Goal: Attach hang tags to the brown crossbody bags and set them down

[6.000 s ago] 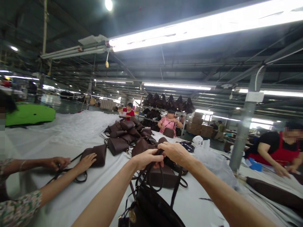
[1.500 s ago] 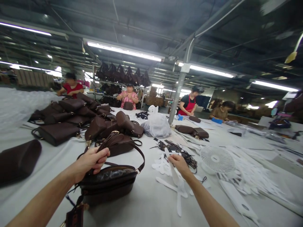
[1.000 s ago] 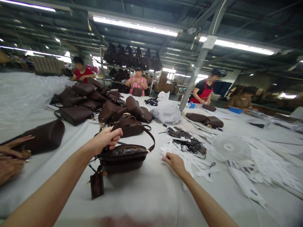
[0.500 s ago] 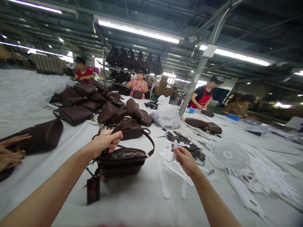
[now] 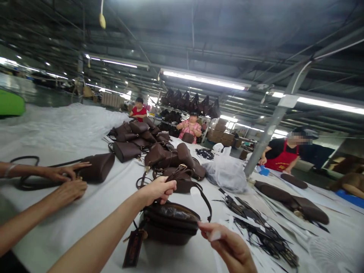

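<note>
A dark brown bag (image 5: 170, 227) stands open on the white-covered table, with clear plastic showing inside and a dark tag (image 5: 133, 248) hanging at its left. Above its left end, my left hand (image 5: 159, 190) is closed on a bundle of brown straps (image 5: 179, 172). At the bag's right end, my right hand (image 5: 224, 242) pinches a white strip (image 5: 196, 199) that stands up beside the bag's strap handle (image 5: 207, 203); part of the strip shows between the fingers.
Brown bags (image 5: 136, 132) are piled behind. A co-worker's hands (image 5: 71, 182) touch a bag at the left. Clear plastic (image 5: 227, 172), black straps (image 5: 258, 223), a metal post (image 5: 267, 129) and a blurred white fan (image 5: 330, 252) are to the right. Other people stand behind.
The view has turned left, so the scene sits further right. My right hand has moved from the white pieces to the bag's right end with a white strip. My left hand still holds the straps.
</note>
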The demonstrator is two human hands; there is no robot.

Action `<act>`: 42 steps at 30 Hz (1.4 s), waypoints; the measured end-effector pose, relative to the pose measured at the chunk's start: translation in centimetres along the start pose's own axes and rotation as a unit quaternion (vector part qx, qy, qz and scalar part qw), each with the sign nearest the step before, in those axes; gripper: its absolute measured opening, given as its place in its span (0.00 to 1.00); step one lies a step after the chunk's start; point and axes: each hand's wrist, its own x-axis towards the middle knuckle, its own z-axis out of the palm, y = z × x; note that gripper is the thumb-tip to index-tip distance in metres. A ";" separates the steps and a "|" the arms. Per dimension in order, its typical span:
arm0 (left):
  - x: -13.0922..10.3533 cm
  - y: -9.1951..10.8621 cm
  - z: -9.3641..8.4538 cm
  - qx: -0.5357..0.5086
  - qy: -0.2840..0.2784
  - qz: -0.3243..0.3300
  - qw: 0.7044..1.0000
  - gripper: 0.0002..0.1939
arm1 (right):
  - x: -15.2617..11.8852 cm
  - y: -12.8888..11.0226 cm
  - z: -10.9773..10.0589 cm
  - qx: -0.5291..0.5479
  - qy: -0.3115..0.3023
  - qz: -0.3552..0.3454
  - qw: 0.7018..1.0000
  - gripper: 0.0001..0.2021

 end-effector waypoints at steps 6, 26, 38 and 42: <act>0.0 0.0 0.1 -0.005 -0.002 0.000 1.000 0.18 | 1.1 0.6 0.3 -0.083 -0.081 -0.069 0.991 0.11; 0.6 -0.1 0.7 -0.012 0.009 0.047 0.999 0.18 | 7.2 -1.9 6.3 -0.545 -0.003 -0.106 0.832 0.11; 0.4 0.0 0.2 -0.012 0.041 0.092 0.995 0.19 | 9.5 2.7 5.3 -0.466 -0.029 -0.075 0.881 0.12; 0.5 0.0 0.2 0.010 0.032 0.110 0.993 0.23 | 10.9 0.8 5.3 -0.218 -0.074 0.157 0.960 0.14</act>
